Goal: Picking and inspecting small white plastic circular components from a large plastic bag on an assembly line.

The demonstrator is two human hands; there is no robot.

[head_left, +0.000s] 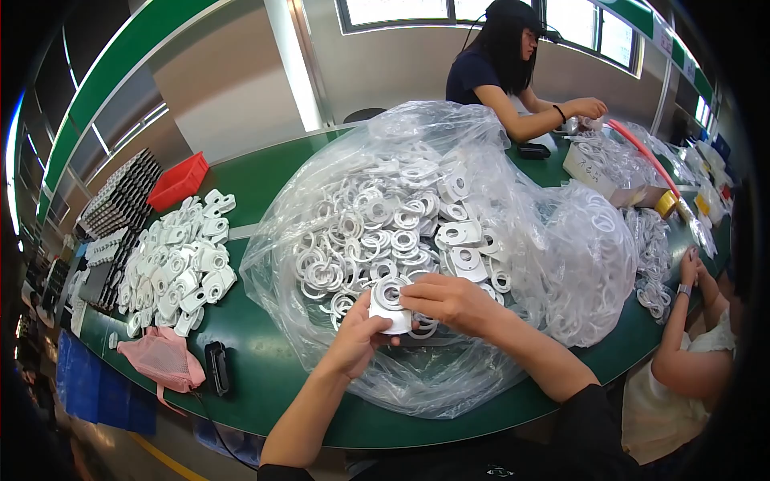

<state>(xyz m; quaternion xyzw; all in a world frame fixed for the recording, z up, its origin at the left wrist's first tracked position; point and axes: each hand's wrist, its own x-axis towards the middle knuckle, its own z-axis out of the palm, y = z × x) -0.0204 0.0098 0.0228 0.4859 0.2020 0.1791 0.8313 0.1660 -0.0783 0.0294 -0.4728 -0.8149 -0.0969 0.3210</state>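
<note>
A white plastic part (392, 317) with a round ringed opening at its top is held between my hands, over the near side of a clear plastic bag (433, 385). My left hand (359, 335) grips it from the left and below, thumb on its front. At the ring's right edge, my right hand (449, 301) has its fingers pinched together; whether they hold a separate ring there I cannot make out. Behind both hands, a heap of white rings and plates (377, 232) fills the spread bag.
Left of the bag lies a pile of similar white parts (180, 264), with a red bin (178, 181) and stacked dark trays (120, 196) behind. A pink pouch (164, 359) and black case (216, 369) sit nearer. Co-workers (497, 72) are across and at right, near bagged white rings (589, 240).
</note>
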